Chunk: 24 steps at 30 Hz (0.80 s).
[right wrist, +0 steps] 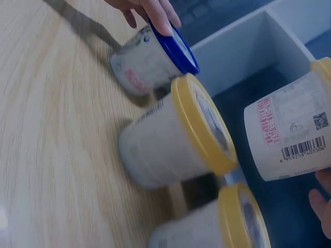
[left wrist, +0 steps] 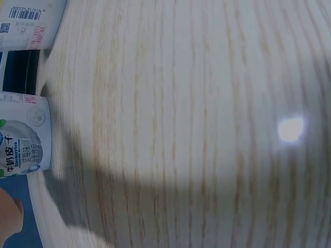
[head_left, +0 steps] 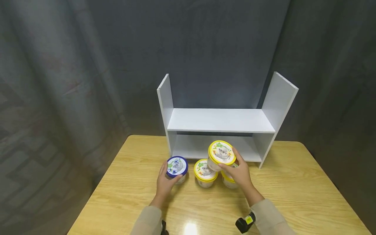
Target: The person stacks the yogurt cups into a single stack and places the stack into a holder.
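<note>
i log remotely: one yellow-lidded tub (head_left: 221, 152), raised before white shelf (head_left: 221, 120), right hand (head_left: 241, 172) gripping round its top; likely light, stiff, best held there. one blue-lidded tub (head_left: 177, 167), on table (head_left: 296, 189), left hand (head_left: 164, 183) curled round it.

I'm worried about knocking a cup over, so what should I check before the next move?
1. Right hand grips the raised yellow-lidded cup: ok.
2. Left hand holds the blue-lidded cup: ok.
3. Two standing yellow-lidded cups upright on the table: ok.
4. Raised yellow-lidded cup apart from the middle one: ok, by the right wrist view.
5. Lower shelf fully visible: not ok, partly hidden.
6. Cups full: cannot tell.
</note>
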### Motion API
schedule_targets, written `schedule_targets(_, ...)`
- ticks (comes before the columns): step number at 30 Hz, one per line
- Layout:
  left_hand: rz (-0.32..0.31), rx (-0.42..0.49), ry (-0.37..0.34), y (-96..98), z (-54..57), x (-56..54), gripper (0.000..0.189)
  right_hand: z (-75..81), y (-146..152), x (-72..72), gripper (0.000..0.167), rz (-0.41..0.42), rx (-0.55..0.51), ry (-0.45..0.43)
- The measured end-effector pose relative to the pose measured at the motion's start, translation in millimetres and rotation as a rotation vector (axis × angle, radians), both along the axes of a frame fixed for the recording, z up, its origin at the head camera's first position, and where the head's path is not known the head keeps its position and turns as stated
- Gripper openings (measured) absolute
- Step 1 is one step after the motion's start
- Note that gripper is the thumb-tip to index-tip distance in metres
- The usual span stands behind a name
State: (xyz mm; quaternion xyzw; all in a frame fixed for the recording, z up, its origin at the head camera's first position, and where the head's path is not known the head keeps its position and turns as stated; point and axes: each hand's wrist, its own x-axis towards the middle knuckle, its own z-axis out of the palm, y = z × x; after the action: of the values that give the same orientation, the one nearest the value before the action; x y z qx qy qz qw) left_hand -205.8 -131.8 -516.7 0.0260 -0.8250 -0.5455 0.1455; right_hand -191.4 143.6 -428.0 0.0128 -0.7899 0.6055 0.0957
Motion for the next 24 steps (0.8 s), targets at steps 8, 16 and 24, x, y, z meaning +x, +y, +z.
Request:
schedule_targets(8, 0.013, 0.022, -0.021, -0.4, 0.7, 0.4, 0.093, 9.1, -28.1, -7.2, 0.090, 0.052, 0.011, -0.060)
schedule_targets(16, 0.015, 0.010, -0.020, -0.9, -0.7, 0.8, 0.092, 1.4, -53.7, -18.7, 0.093, 0.086, -0.009, -0.055)
schedule_targets(24, 0.017, -0.015, -0.007, -2.6, -0.2, 0.0, 0.091, 1.7, -76.7, -29.2, 0.091, 0.106, 0.066, -0.027)
